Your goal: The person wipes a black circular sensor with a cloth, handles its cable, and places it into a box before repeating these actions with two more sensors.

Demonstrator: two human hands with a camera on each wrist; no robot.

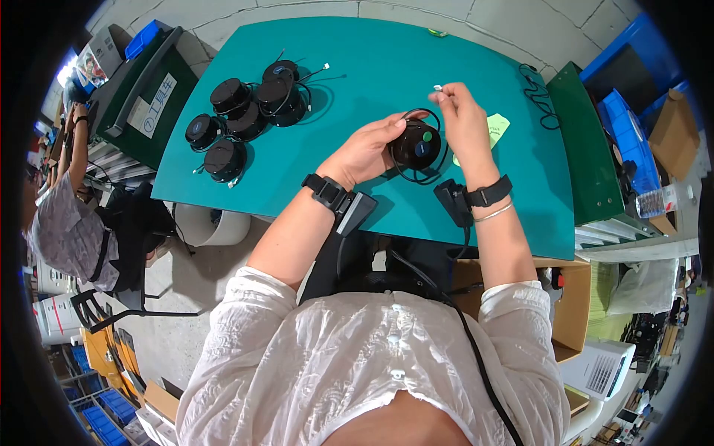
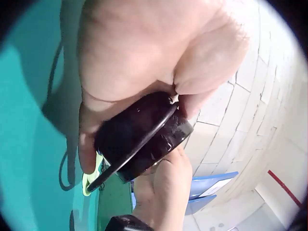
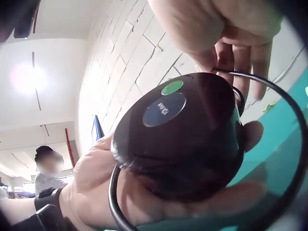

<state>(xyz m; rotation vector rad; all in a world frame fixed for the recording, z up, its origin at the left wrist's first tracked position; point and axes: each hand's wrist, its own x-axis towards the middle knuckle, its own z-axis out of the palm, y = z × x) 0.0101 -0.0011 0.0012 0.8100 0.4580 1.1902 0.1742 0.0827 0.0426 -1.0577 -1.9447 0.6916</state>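
Observation:
Over the near part of the table (image 1: 357, 59), my left hand (image 1: 363, 152) holds a round black device (image 1: 415, 152), fingers beneath it and thumb at its edge. A green sticker (image 3: 172, 87) and a dark blue oval label (image 3: 164, 109) mark its glossy face. The device's black cable (image 3: 286, 103) loops around its side. My right hand (image 1: 467, 125), raised just right of the device, pinches the cable end near a small white connector (image 1: 438, 88) between thumb and forefinger. In the right wrist view its other fingers (image 3: 243, 62) extend behind the device.
Several similar black devices (image 1: 224, 160) with cables stand at the table's left. A light green note (image 1: 497, 128) lies beside my right wrist. A black cable (image 1: 537, 95) lies at the right edge. Green cabinets (image 1: 141, 104) flank the table, and another person (image 1: 74, 230) is at far left.

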